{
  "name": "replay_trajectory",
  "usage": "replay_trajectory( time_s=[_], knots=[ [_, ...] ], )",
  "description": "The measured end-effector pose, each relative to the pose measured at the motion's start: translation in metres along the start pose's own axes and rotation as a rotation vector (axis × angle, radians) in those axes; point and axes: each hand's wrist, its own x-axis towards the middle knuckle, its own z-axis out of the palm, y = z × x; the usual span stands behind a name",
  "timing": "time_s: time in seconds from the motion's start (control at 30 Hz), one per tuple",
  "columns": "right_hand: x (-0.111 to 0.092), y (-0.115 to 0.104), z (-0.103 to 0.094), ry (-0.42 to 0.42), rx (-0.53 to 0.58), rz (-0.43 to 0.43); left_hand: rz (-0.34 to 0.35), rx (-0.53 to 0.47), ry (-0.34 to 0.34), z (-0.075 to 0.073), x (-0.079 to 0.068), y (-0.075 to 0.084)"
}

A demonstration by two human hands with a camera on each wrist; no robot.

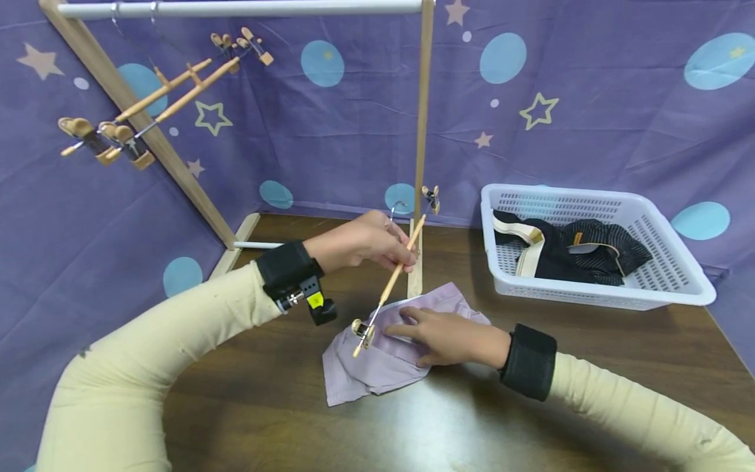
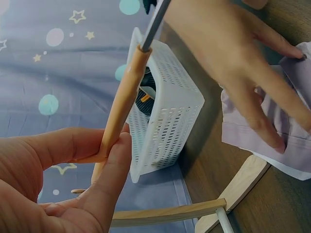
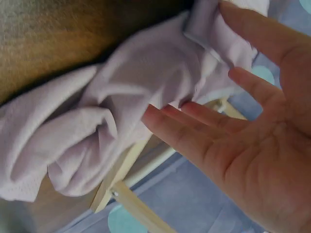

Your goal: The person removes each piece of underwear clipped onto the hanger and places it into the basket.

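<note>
My left hand (image 1: pixel 377 241) pinches a wooden clip hanger (image 1: pixel 392 282) by its bar, between thumb and fingers. The hanger slants above the table, one clip (image 1: pixel 362 333) at its near end and another (image 1: pixel 433 198) at its far end. Below it a pale lilac garment (image 1: pixel 366 370) lies crumpled on the table; its exact kind is unclear. Over the garment, my right hand (image 1: pixel 451 337) spreads its fingers, and the fingertips touch the cloth (image 3: pixel 155 63) in the right wrist view. The left wrist view shows the hanger bar (image 2: pixel 124 94) up close.
A white basket (image 1: pixel 590 292) with dark clothes (image 1: pixel 554 255) stands on the right of the brown table (image 1: pixel 265 406). At the left rises a rack with a white rail (image 1: pixel 253 8) and wooden posts (image 1: pixel 423 111). Two clip hangers (image 1: pixel 194 92) hang from the rail.
</note>
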Motion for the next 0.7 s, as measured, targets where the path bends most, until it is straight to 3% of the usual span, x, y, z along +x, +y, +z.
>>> replay_trajectory(
  time_s=[0.37, 0.7],
  knots=[
    [0.005, -0.003, 0.016, 0.051, -0.102, 0.010, 0.005, 0.012, -0.010, -0.003, -0.001, -0.001],
    [0.009, 0.005, 0.022, 0.207, -0.201, -0.069, -0.006, -0.004, -0.011, -0.001, -0.001, -0.005]
  ],
)
